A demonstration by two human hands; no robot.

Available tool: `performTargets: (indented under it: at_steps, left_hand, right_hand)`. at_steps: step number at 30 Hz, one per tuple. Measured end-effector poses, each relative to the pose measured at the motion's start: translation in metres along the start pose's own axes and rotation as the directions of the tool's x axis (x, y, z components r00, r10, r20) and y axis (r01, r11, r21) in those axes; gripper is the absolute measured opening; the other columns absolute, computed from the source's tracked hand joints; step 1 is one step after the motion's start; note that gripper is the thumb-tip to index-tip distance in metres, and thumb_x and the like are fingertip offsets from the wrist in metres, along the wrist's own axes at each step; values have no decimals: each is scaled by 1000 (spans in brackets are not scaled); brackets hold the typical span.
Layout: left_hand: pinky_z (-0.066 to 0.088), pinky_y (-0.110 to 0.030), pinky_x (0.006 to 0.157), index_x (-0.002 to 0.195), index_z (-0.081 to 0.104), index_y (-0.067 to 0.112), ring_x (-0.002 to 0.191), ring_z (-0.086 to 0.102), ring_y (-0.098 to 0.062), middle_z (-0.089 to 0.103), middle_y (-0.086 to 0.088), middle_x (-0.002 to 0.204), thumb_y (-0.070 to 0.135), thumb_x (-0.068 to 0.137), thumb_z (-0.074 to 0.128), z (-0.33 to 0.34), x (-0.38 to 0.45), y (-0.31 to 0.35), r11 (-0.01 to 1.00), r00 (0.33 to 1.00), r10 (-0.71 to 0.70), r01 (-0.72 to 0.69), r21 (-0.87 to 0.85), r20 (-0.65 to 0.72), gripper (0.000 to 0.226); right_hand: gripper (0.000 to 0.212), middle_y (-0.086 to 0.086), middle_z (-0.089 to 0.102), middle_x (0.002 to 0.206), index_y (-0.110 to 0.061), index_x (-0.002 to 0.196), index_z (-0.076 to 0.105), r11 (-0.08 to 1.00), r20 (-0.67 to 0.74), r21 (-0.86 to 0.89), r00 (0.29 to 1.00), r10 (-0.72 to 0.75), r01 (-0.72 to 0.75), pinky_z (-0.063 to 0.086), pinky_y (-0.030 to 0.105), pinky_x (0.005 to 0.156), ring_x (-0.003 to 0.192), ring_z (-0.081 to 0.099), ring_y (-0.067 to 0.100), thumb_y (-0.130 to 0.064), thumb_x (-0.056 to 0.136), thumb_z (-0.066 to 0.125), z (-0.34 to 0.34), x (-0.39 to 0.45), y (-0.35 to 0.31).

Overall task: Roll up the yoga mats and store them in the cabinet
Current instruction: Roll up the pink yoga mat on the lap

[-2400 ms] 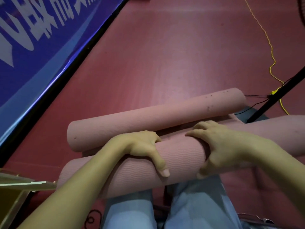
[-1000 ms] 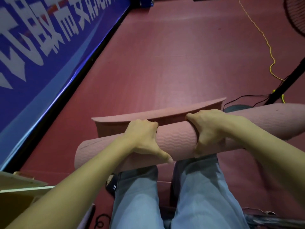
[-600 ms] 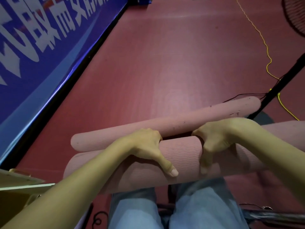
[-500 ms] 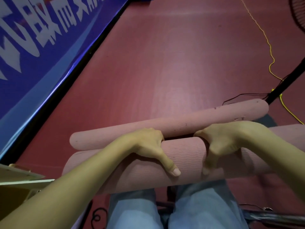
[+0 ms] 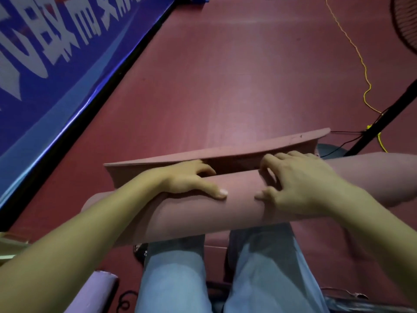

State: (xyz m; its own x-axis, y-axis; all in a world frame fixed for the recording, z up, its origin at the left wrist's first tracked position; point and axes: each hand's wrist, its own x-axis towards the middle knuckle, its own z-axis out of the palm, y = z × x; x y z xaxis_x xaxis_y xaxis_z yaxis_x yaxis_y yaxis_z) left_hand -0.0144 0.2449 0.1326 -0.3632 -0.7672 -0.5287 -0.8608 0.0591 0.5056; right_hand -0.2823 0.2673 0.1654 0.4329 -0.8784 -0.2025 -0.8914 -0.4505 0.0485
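A pink yoga mat (image 5: pixel 239 206) lies rolled into a thick tube across my thighs, running from lower left to the right edge. Its loose end (image 5: pixel 225 152) stands up as a curved flap just behind the roll. My left hand (image 5: pixel 189 179) grips the top of the roll, fingers hooked into the gap behind it and thumb stretched along the near side. My right hand (image 5: pixel 300 184) grips the roll a little to the right, fingers spread at the seam and thumb on the near side.
A blue banner (image 5: pixel 56 53) with white characters lines the left side above the red floor (image 5: pixel 225 75). At the right are a yellow cord (image 5: pixel 361 64), a black stand leg (image 5: pixel 388 118) and a fan (image 5: pixel 406 21). A purple rolled mat (image 5: pixel 99 288) and a pale wooden edge (image 5: pixel 9 247) show at lower left.
The mat's loose end, which lay curled like a second tube behind the roll, now stands up as a flap. Both hands have shifted on the roll and my right fingers have spread.
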Motion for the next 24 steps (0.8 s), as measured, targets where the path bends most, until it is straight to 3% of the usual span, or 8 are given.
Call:
performTargets:
  at_steps: [4, 8, 10, 13, 15, 18, 24]
  left_hand:
    - [47, -32, 106, 126, 68, 38, 114, 58, 4, 64, 23, 125, 93, 64, 55, 1, -6, -12, 997, 985, 23, -35, -67, -173, 84]
    - [52, -33, 100, 115, 76, 41, 103, 63, 6, 72, 25, 111, 85, 81, 54, 7, -13, -13, 996, 971, 45, -62, -67, -235, 60]
    - [52, -32, 98, 113, 74, 49, 101, 64, 6, 72, 28, 108, 86, 77, 50, 2, -17, -11, 999, 975, 27, -32, -19, -223, 57]
    - [54, -32, 94, 121, 69, 53, 98, 65, 3, 71, 26, 107, 94, 64, 57, -5, -23, -5, 998, 992, 3, 4, 59, -128, 71]
    - [54, -34, 94, 126, 65, 42, 100, 64, -2, 68, 23, 112, 92, 47, 67, -1, -22, 1, 988, 998, -22, 32, 151, -67, 93]
    - [53, -38, 97, 132, 55, 30, 107, 61, -14, 64, 13, 122, 93, 26, 73, 6, -15, 7, 954, 997, -72, 81, 289, -42, 125]
    - [51, -37, 100, 137, 53, 36, 111, 60, -11, 63, 18, 126, 85, 29, 82, 5, -14, 6, 978, 997, -54, 65, 196, -57, 122]
  right_hand:
    - [47, -1, 68, 119, -30, 122, 57, 991, -7, 125, 999, 41, -39, 45, 37, 79, 109, 61, 26, -66, 95, 43, 5, 14, 5]
    - [49, 3, 68, 122, -31, 129, 60, 970, 46, 242, 999, 27, -37, 50, 38, 88, 110, 62, 28, -64, 96, 45, 4, 23, 7]
    - [49, 2, 69, 121, -30, 123, 62, 972, 19, 237, 1000, -1, -4, 47, 38, 92, 111, 62, 27, -64, 97, 38, 11, 24, 7]
    - [50, -1, 67, 127, -29, 115, 62, 984, -22, 174, 999, -25, 29, 39, 39, 100, 117, 58, 24, -60, 101, 26, 21, 26, 5]
    - [54, -1, 65, 131, -28, 117, 60, 989, -21, 148, 1000, -19, 22, 35, 43, 108, 123, 56, 24, -58, 100, 19, 23, 28, 3]
    - [53, 0, 65, 131, -28, 118, 61, 990, -43, 142, 999, -2, 8, 34, 44, 108, 123, 56, 24, -56, 101, 20, 25, 31, 4]
    - [66, 0, 70, 121, -27, 110, 64, 988, -115, 156, 993, 11, 8, 39, 43, 101, 114, 61, 26, -65, 94, 11, 28, 33, 6]
